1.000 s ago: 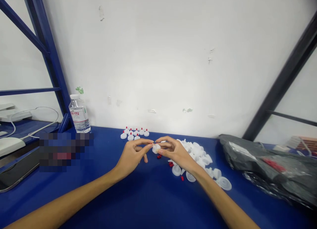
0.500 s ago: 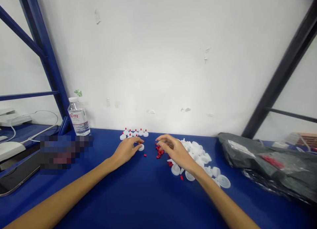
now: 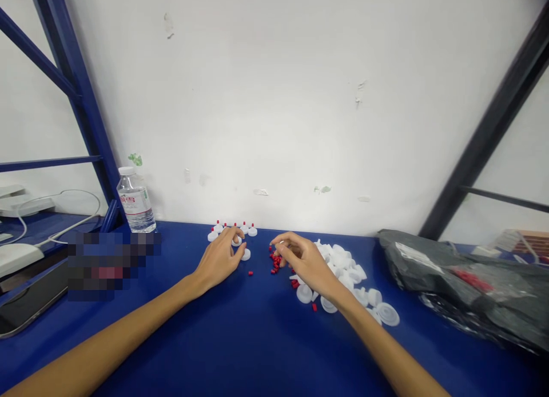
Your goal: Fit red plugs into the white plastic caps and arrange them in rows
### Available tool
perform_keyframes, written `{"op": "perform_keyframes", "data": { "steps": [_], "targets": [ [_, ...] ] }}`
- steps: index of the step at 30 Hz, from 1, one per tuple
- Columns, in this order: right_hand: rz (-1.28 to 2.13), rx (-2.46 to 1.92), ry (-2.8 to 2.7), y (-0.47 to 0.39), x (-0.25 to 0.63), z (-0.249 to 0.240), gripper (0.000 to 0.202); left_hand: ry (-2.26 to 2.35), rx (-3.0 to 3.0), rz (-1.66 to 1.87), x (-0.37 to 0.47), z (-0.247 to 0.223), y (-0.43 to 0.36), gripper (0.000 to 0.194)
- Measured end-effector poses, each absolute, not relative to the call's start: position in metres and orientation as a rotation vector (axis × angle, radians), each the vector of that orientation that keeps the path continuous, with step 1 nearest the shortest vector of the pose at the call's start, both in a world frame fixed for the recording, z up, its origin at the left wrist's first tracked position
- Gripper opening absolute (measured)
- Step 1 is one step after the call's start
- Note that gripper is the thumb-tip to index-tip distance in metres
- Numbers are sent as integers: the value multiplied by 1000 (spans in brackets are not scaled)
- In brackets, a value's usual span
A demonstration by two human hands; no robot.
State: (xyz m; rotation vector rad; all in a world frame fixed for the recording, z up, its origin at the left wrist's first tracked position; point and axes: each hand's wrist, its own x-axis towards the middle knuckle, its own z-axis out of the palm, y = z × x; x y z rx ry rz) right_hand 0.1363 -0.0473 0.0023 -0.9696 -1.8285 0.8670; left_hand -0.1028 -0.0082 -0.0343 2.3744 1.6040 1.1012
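My left hand is over the near end of a group of white round caps with red tips. Its fingers are bent and the thumb stands apart from them, beside a white cap; no held thing shows. My right hand hovers at a heap of small red tips, thumb and forefinger drawn together. Whatever is between those fingertips is too small to make out. One loose red tip lies between the hands. White spouted caps are heaped beyond and beside my right hand.
A water bottle stands at the back left, near a phone and a white cable. At the right lies a dark plastic bag. The white wall rises behind the blue table.
My left hand has spread its thumb from the fingers and let go of the near white cap, its fingers reaching slightly farther back. My right hand stays at the red heap, fingers shifting slightly.
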Motion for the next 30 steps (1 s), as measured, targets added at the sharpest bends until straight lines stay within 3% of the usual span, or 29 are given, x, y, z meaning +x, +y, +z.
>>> {"op": "perform_keyframes", "data": {
  "steps": [10,19,21,26,30],
  "targets": [
    [880,-931,-1819,-48,135,2,26,1599,2819,683,-93,-46,-20,33],
    [828,-979,-1863,-48,134,0,28,1608,2857,650,-99,-52,-8,39],
    [683,-1067,-1893,-48,135,1,24,1601,2844,682,-98,-49,-9,37],
    [-54,-1421,-1970,-43,148,-3,22,1538,2812,684,-95,-35,-20,27],
    [-238,-1437,-2102,-32,160,-10,28,1420,2847,575,-93,-33,-25,23]
  ]
}}
